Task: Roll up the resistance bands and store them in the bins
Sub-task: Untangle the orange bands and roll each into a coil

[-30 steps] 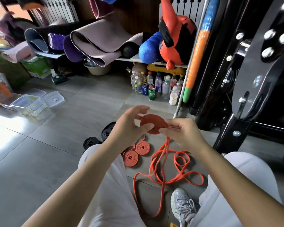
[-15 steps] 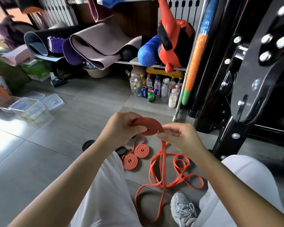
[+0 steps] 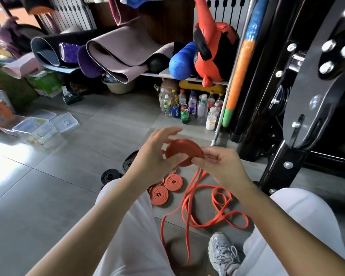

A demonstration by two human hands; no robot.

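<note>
Coil (image 3: pixel 184 151) raised | left hand (image 3: pixel 153 156) pinches face | right hand (image 3: pixel 221 166) pinches rim

Camera: single, head-worn, wide-angle.
Facing: forward and down toward the floor (image 3: pixel 58 196).
Near: left hand (image 3: pixel 153 156), right hand (image 3: pixel 219 166).
Far: shelf (image 3: pixel 163 74).

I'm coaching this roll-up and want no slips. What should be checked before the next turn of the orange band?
1. Coil gripped: ok; left hand thumb presses its face, right hand pinches its edge.
2. Loose tail free to feed: cannot tell; its loops cross on the floor.
3. Finished orange rolls clear of the tail: ok, lying left of it.
4. Clear bins within reach: cannot tell; far left.
</note>
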